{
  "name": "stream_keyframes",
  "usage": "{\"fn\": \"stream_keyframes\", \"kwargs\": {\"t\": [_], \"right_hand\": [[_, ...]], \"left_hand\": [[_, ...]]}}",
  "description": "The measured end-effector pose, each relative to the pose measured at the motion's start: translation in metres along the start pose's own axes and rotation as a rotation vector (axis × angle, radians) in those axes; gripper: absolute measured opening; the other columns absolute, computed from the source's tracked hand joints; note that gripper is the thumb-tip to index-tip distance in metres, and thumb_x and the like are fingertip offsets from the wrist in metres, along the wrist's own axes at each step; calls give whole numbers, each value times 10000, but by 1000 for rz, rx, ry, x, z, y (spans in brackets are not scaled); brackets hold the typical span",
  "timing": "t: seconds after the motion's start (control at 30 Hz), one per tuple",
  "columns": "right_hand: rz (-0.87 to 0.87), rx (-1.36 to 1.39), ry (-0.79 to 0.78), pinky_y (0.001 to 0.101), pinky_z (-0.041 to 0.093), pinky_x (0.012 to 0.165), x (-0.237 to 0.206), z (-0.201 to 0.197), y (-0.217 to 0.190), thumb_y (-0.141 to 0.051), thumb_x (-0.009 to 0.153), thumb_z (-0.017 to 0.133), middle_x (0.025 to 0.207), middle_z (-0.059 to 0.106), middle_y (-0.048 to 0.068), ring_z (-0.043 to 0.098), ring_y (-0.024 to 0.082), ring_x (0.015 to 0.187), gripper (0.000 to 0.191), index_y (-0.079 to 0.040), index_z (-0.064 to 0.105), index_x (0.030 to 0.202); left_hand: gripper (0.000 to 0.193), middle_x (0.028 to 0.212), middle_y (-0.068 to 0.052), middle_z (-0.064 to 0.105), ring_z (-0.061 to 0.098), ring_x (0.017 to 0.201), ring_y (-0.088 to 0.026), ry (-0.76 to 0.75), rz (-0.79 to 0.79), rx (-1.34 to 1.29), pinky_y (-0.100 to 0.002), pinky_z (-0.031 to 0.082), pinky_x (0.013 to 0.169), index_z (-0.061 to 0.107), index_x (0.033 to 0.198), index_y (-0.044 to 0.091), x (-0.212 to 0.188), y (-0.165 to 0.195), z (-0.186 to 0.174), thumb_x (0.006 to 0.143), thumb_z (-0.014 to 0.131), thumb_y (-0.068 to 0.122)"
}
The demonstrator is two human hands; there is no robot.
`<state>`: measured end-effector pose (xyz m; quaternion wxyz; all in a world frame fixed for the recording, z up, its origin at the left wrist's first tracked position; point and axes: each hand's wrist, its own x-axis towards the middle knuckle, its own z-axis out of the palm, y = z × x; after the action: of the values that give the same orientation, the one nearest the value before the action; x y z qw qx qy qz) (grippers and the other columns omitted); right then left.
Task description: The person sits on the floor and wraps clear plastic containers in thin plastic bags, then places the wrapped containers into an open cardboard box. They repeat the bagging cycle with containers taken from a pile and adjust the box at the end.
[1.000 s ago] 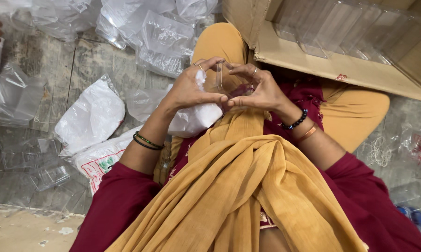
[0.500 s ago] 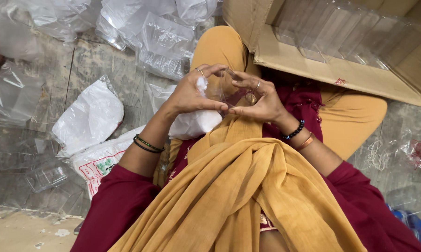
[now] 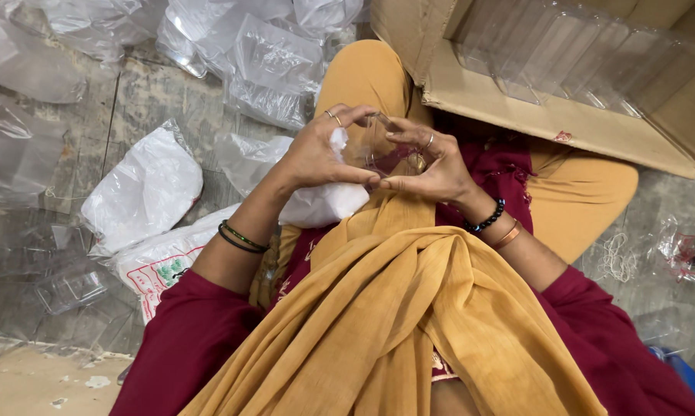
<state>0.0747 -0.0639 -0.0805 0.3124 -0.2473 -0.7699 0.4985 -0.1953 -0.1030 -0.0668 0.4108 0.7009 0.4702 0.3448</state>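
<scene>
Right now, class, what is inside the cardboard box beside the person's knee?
The cardboard box holds a row of clear plastic containers standing side by side. The box's far end is out of frame, and whatever lies beneath the containers is hidden.

Your mustard-yellow scarf [image 3: 409,323] drapes over maroon sleeves [image 3: 185,347]; a black bead bracelet [image 3: 486,219], brown cardboard box [image 3: 547,115] and grey floor [image 3: 132,108] surround you.

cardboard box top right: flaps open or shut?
Open. The cardboard box has its flap folded out, and clear plastic containers show stacked inside.
</scene>
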Motion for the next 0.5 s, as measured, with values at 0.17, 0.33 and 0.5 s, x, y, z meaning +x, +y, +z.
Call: {"fn": "stream_keyframes", "kwargs": {"t": [0.17,0.33,0.5], "right_hand": [[45,-60,18,333,529,948,5,1,-5,-207,733,968,1500,589,180,619,199,1213,668,-26,669,1302],[35,-118,6,354,562,1040,15,-1,-7,-238,760,957,1469,604,180,639,238,1294,681,2,635,1310],[117,-18,-105,377,485,1207,25,-8,-1,-233,800,942,1439,606,183,597,250,1375,718,27,554,1345]], "left_hand": [[982,1302,-108,641,635,1238,-268,10,0,-8,-374,509,1042,575,1451,147,0,4,1,619,978,479],[989,1292,-107,659,655,1199,-279,49,-22,58,-374,518,1008,560,1444,140,7,-2,3,614,959,502],[1003,1378,-144,655,642,1290,-291,33,3,18,-380,491,1093,537,1480,82,20,-10,3,677,952,516]]}}
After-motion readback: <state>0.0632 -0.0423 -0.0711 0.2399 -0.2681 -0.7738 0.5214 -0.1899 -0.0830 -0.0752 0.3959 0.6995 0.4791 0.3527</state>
